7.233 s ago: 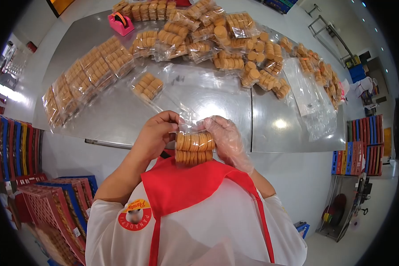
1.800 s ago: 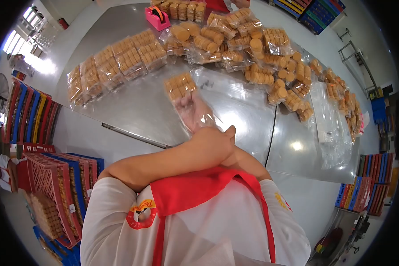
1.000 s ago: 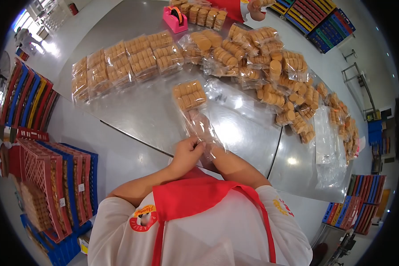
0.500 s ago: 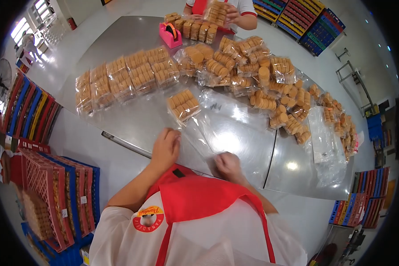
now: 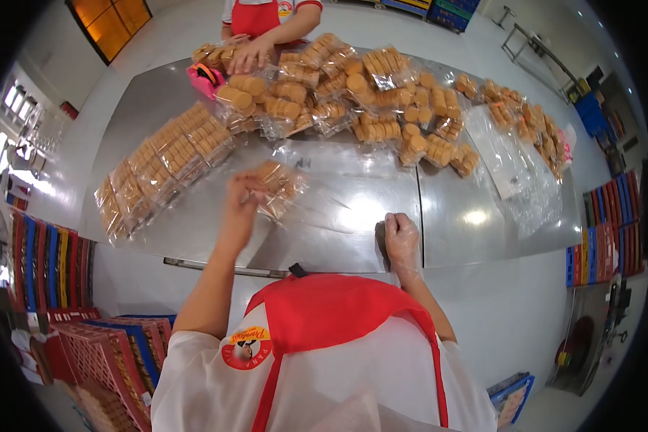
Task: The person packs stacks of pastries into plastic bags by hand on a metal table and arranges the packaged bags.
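My bare left hand (image 5: 242,196) has bent fingers closed at the left edge of a clear bag of round cookies (image 5: 275,189). Motion blurs the bag, and its plastic looks crumpled on the right. Farther right, my right hand (image 5: 402,242), in a clear plastic glove, is a closed fist at the table's near side, with nothing seen in it. A row of filled bags (image 5: 162,162) lies on the left of the metal table (image 5: 324,241). Many more cookie bags (image 5: 360,90) are heaped across the back.
A pink tape dispenser (image 5: 206,79) stands at the back left. Beyond it, a co-worker's hand (image 5: 250,55) rests over cookie bags. Flat clear plastic bags (image 5: 507,169) lie on the right. Stacked crates (image 5: 101,353) stand on the floor at the lower left.
The single cookie bag has turned and its long plastic end no longer stretches toward me. My left hand has reached forward to it; my right hand has moved away rightward. The co-worker's raised bag is down.
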Available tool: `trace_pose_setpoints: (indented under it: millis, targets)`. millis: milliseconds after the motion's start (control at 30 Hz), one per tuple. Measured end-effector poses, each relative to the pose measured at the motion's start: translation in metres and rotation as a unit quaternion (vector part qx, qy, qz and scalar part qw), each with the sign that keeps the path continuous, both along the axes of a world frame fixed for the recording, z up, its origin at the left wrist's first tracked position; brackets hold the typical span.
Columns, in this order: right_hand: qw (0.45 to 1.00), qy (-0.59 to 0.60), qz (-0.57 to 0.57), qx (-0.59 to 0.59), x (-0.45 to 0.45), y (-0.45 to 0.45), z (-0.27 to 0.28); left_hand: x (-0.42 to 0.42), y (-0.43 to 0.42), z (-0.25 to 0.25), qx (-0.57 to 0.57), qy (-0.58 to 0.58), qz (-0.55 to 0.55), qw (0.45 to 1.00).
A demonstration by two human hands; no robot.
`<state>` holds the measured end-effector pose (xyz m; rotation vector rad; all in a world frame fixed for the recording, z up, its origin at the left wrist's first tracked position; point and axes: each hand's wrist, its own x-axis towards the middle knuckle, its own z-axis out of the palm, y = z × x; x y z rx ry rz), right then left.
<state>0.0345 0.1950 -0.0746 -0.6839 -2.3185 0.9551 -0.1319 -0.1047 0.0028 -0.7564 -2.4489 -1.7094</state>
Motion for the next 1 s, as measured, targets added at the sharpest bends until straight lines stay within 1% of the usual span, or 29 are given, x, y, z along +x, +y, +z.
trace_pose_setpoints:
  millis: [33,67,100,200,267,300,367,400,467,500,533,633,667,700,733,767,833,900,967,1000]
  targets:
    - [1.000,0.001,0.008,-0.008,0.001,-0.001,0.002,-0.005,-0.002,0.014,0.081,-0.133,-0.037,0.987]
    - [0.999,0.012,0.020,-0.023,0.001,-0.001,0.003,-0.012,-0.003,0.027,0.161,-0.262,-0.068,0.949]
    - [0.999,0.013,0.021,-0.020,0.001,0.000,0.002,-0.017,-0.003,0.034,0.237,-0.384,-0.096,0.887]
    - [0.999,0.011,0.029,-0.020,0.000,0.001,-0.005,-0.023,0.004,0.032,0.237,-0.482,-0.199,0.820]
    - [0.999,0.001,0.036,-0.034,0.001,0.001,-0.012,-0.021,0.013,0.011,0.169,-0.499,-0.169,0.833]
    - [0.996,-0.008,0.067,-0.051,0.005,-0.003,-0.005,-0.020,0.016,-0.003,0.134,-0.507,-0.154,0.837]
    - [0.988,-0.024,0.126,-0.084,0.009,-0.014,0.018,-0.010,0.011,-0.030,0.157,-0.464,-0.155,0.858]
    - [0.972,0.001,0.216,-0.088,0.012,-0.008,0.009,-0.001,0.008,-0.044,0.167,-0.442,-0.156,0.868]
    - [0.957,0.041,0.281,-0.062,0.007,-0.008,0.001,0.021,0.001,-0.073,0.074,-0.329,-0.205,0.919]
    - [0.947,0.061,0.313,-0.049,0.004,-0.010,-0.004,0.031,-0.002,-0.081,0.026,-0.269,-0.227,0.936]
    - [0.938,0.044,0.321,-0.125,0.002,-0.014,-0.011,0.042,0.002,-0.071,-0.027,-0.267,-0.237,0.934]
    - [0.923,0.037,0.293,-0.248,-0.007,-0.035,-0.020,0.067,0.029,-0.071,-0.048,-0.161,-0.210,0.963]
    - [0.917,0.063,0.341,-0.199,-0.011,-0.034,-0.018,0.070,0.040,-0.072,0.011,-0.216,-0.219,0.951]
    - [0.922,0.045,0.326,-0.207,-0.014,-0.038,-0.022,0.073,0.051,-0.074,0.071,-0.271,-0.225,0.933]
    - [0.926,0.027,0.309,-0.214,-0.021,-0.045,-0.027,0.071,0.058,-0.083,0.066,-0.278,-0.230,0.930]
    - [0.929,0.019,0.307,-0.205,-0.028,-0.047,-0.029,0.068,0.057,-0.089,0.046,-0.238,-0.219,0.945]
    - [0.931,0.012,0.319,-0.176,-0.043,-0.050,-0.025,0.063,0.060,-0.078,0.002,-0.157,-0.189,0.969]
    - [0.937,0.002,0.329,-0.117,-0.056,-0.051,-0.013,0.055,0.053,-0.060,0.050,-0.192,-0.137,0.970]
    - [0.944,-0.019,0.326,-0.042,-0.067,-0.057,0.009,0.037,0.046,-0.061,0.032,-0.264,-0.112,0.957]
    - [0.943,0.011,0.330,-0.035,-0.072,-0.060,0.025,0.029,0.042,-0.062,0.022,-0.298,-0.095,0.950]
